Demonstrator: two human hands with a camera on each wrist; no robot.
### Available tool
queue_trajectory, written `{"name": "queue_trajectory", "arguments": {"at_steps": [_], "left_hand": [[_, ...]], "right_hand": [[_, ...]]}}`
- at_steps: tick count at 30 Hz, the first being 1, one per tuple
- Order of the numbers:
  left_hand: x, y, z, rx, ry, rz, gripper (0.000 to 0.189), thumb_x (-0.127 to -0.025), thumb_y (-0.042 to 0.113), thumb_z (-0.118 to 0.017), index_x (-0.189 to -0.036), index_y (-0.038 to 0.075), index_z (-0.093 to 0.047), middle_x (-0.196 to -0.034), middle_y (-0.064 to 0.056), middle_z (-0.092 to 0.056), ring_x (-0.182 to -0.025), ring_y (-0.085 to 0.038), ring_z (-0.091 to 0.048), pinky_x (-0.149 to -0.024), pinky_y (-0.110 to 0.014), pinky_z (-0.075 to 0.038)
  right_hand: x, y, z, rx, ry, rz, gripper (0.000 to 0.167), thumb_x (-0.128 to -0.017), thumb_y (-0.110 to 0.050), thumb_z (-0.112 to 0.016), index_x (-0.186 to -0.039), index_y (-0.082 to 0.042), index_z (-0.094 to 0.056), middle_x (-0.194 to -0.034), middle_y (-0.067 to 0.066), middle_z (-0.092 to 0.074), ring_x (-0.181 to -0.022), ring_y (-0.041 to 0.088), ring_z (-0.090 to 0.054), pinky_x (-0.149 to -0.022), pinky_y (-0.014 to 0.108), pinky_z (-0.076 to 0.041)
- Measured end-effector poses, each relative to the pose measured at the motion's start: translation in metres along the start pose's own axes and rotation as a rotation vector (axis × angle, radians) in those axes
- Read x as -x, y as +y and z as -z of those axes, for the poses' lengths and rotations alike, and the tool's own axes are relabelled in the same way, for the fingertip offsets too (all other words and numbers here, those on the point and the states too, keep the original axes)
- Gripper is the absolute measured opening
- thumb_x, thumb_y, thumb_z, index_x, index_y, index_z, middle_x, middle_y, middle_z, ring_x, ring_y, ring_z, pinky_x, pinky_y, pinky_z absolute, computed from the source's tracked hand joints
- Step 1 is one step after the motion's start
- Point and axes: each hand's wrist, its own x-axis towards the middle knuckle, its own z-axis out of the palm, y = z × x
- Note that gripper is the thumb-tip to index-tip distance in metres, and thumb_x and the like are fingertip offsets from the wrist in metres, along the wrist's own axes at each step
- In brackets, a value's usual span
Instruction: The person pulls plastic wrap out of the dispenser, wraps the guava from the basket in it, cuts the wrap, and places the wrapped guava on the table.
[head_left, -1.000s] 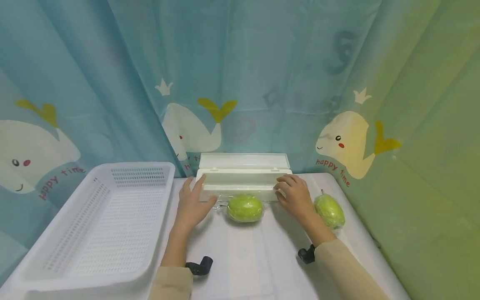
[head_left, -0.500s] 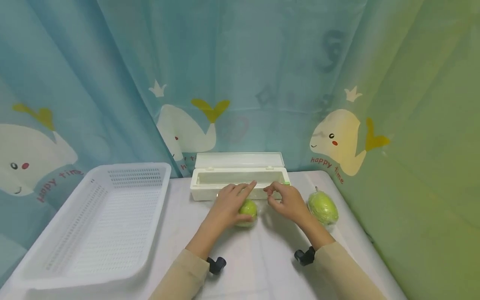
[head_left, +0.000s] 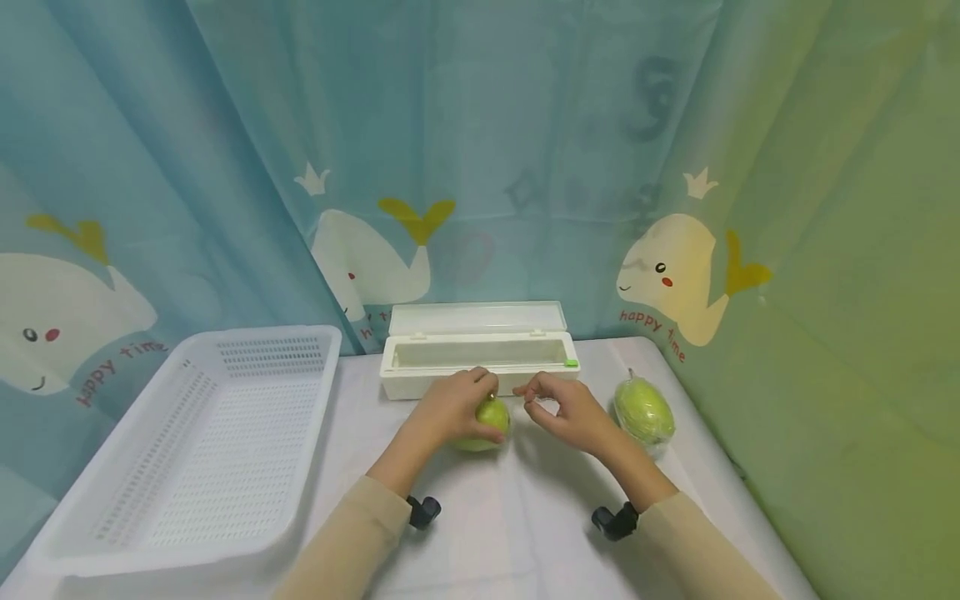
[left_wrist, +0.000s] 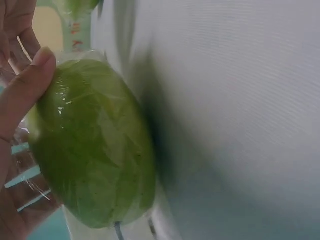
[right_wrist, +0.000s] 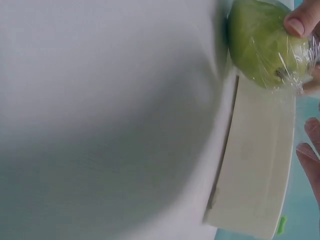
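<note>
An oval green melon wrapped in clear plastic film lies on its side on the white cloth. My left hand grips it from the left, with the thumb on the film near one end. To its right, my right hand has its fingers bent, thumb and forefinger tips close together. Loose film gathers at the melon's stem end, close by these fingertips; I cannot tell whether they hold any. Just behind the hands stands a long white box with its lid raised and a green slider at its right end.
A second wrapped green melon lies to the right of my right hand. A large white perforated basket takes up the left of the table. Blue and green curtains hang close behind and at the right.
My left hand has come from the box's left end onto the melon. My right hand has moved leftward, drawing thumb and forefinger closer together. The melon has turned, its stem now pointing toward the right hand.
</note>
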Motion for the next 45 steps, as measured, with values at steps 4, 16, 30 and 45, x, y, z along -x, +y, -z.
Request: {"name": "queue_trajectory", "arguments": {"at_steps": [4, 16, 30, 45], "left_hand": [[0.003, 0.0, 0.0, 0.035, -0.026, 0.05, 0.067, -0.065, 0.056, -0.086, -0.111, 0.019, -0.054, -0.087, 0.004, -0.064, -0.073, -0.015, -0.056, -0.064, -0.031, -0.046], [0.012, 0.0, -0.011, 0.114, 0.077, 0.078, 0.067, -0.077, 0.053, -0.076, -0.132, 0.016, -0.064, -0.127, -0.004, -0.069, -0.114, -0.026, -0.065, -0.095, -0.044, -0.052], [0.021, -0.002, -0.023, 0.173, 0.112, 0.115, 0.06, -0.093, 0.047, -0.061, -0.142, 0.011, -0.057, -0.143, -0.006, -0.058, -0.125, -0.032, -0.059, -0.1, -0.048, -0.05], [0.029, 0.0, -0.021, 0.268, -0.046, 0.255, 0.061, -0.107, 0.036, -0.029, -0.159, 0.007, -0.018, -0.161, -0.012, -0.031, -0.147, -0.031, -0.032, -0.12, -0.043, -0.028]], "right_hand": [[0.006, -0.007, 0.001, 0.007, 0.003, -0.037, 0.011, -0.093, -0.005, -0.065, -0.092, -0.015, -0.06, -0.102, 0.0, -0.076, -0.093, 0.016, -0.072, -0.082, 0.032, -0.059], [0.022, -0.025, -0.018, 0.207, 0.096, 0.029, 0.015, -0.091, -0.006, -0.07, -0.104, -0.012, -0.067, -0.096, 0.001, -0.077, -0.076, 0.009, -0.072, -0.067, 0.024, -0.058], [0.03, -0.051, -0.046, 0.3, 0.127, -0.056, 0.017, -0.084, -0.004, -0.076, -0.097, -0.012, -0.069, -0.068, -0.004, -0.068, -0.053, -0.001, -0.039, -0.05, 0.019, -0.039], [0.032, -0.059, -0.058, 0.172, 0.005, -0.123, 0.044, -0.087, -0.006, -0.073, -0.13, -0.003, -0.063, -0.127, 0.009, -0.068, -0.092, 0.022, -0.073, -0.072, 0.027, -0.06]]}}
